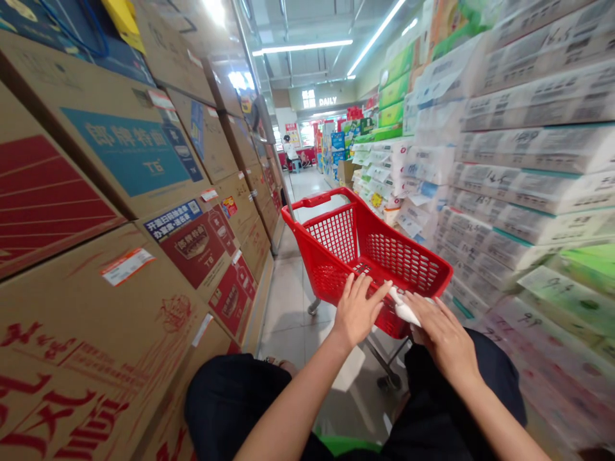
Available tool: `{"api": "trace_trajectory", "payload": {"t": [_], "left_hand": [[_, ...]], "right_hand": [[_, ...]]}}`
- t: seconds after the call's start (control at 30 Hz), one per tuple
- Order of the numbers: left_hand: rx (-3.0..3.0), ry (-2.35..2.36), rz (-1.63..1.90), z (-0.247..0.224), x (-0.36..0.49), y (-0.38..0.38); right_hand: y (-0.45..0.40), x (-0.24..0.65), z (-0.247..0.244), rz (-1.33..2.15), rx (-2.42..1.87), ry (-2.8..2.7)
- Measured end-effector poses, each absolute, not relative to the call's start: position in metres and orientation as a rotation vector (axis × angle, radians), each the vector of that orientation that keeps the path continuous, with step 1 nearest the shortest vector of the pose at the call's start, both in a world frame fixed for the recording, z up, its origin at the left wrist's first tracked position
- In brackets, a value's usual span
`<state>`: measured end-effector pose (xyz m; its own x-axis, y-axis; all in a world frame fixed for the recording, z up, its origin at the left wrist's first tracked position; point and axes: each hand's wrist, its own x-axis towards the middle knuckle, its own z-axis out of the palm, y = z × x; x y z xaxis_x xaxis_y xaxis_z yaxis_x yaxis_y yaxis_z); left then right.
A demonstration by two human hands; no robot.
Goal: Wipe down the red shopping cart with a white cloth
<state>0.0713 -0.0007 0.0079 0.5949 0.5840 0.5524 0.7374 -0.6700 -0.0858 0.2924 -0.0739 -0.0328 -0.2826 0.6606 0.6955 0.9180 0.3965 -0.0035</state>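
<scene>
A red plastic shopping cart [327,282] stands in front of me, its basket showing no goods inside. My left hand [356,310] lies over the near rim of the cart, fingers stretched and apart. Its thumb reaches toward a crumpled white tissue [406,310]. My right hand [444,336] has the tissue under its fingers, close to the cart's near right side. The right thumb is mostly hidden.
Cardboard cartons [139,307] are stacked high on the left. Packs of paper tissue [533,150] with handwritten prices line the right side. A tiled aisle [307,182] runs forward to a person [291,150] seated far off. My knees flank the cart's near end.
</scene>
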Motion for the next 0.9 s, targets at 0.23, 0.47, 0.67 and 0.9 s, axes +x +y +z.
{"api": "trace_trajectory", "payload": {"t": [0.23,0.47,0.67,0.9], "left_hand": [[-2.585,-0.945,-0.687,0.013,0.068,-0.002],[-2.425,-1.227,-0.768,0.016,0.034,0.031],[-2.438,-1.252,-0.833,0.01,0.031,0.021],[-2.44,-1.265,-0.851,0.009,0.034,0.012]], "right_hand": [[-0.075,0.334,-0.043,-0.528,-1.444,-1.985],[-0.077,0.333,-0.046,-0.427,-1.395,-1.918],[-0.069,0.287,-0.027,-0.538,-1.411,-1.928],[-0.036,0.237,-0.007,-0.594,-1.43,-2.015]]}}
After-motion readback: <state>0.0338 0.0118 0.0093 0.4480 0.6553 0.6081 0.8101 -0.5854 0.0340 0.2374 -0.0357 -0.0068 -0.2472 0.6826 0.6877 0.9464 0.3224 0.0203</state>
